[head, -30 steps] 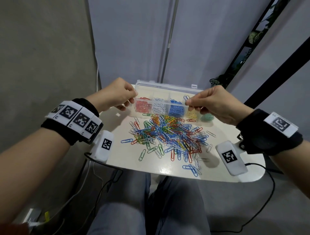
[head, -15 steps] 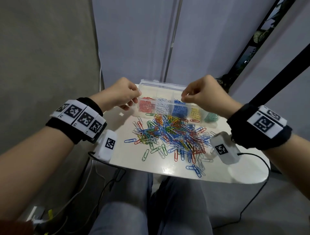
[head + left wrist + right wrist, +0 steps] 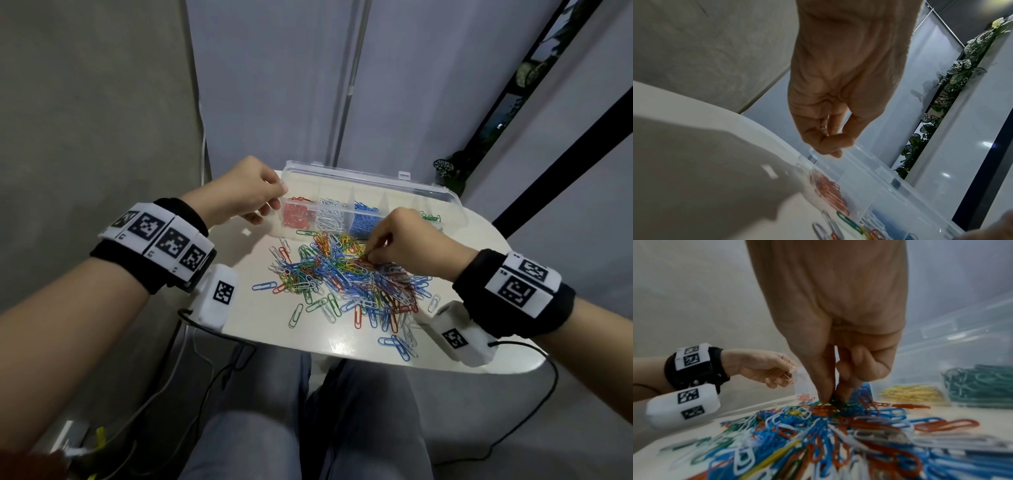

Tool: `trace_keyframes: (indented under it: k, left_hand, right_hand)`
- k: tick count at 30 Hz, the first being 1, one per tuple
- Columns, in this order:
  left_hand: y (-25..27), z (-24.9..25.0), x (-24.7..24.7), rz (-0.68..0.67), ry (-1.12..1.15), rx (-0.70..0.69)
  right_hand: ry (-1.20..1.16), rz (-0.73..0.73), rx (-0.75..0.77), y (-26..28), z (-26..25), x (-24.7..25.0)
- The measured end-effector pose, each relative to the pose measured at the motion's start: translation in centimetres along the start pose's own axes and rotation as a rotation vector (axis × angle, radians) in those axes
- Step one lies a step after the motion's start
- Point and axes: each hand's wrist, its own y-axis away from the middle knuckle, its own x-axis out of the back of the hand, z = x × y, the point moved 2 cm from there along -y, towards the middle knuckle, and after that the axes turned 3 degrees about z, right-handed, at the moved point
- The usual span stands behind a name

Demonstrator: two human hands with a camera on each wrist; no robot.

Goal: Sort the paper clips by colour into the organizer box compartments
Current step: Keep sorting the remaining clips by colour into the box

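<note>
Head view, looking down on a small white table (image 3: 342, 337). Landmark: a clear organizer box (image 3: 363, 183), lid open, at the table's far edge.

Its compartments, left to right: red clips (image 3: 297, 218), white, blue, then yellow and green clips (image 3: 980, 382), the last two mostly hidden behind the right hand in head view but clear in the right wrist view.

Just in front of the box, on the near side, lies the unsorted pile of paper clips (image 3: 346, 281), mixed colours, w/ a few strays nearer the table's front edge.

Left hand (image 3: 239, 192) is at the box's left end, thumb & fingertips pinching the corner rim. Prob. there to keep the light box steady while clips go in.

Right hand (image 3: 407, 243) is down on the pile, directly in front of the blue compartment. Thumb & forefinger are closed together into the clips, other fingers curled back. They seem to be nipping one clip, poss. green or yellow; can't tell which, the tangle hides it. Fingertip pinch prob. suits picking out a single thin wire.

Much is left unsorted.
</note>
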Motion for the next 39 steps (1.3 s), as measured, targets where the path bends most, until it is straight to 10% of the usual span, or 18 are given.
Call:
trace_keyframes:
  k: [16,28,33,39]
  left_hand:
    - [0.0,0.2,0.0,0.005,-0.009,0.005]
    - [0.0,0.0,0.1,-0.001,-0.005,0.002]
    - [0.0,0.0,0.1,-0.003,-0.006,0.002]
    - [-0.1,0.1,0.0,0.000,-0.007,0.008]
  right_hand:
    - [-0.894,-0.058,-0.371,1.3,2.0,1.8]
    - [-0.404,0.488,-0.345,0.4,6.3,8.2]
    - [-0.363,0.387,-0.427,0.6,8.3,7.4]
    - [-0.349,0.380,-0.160,1.6,4.3,6.6]
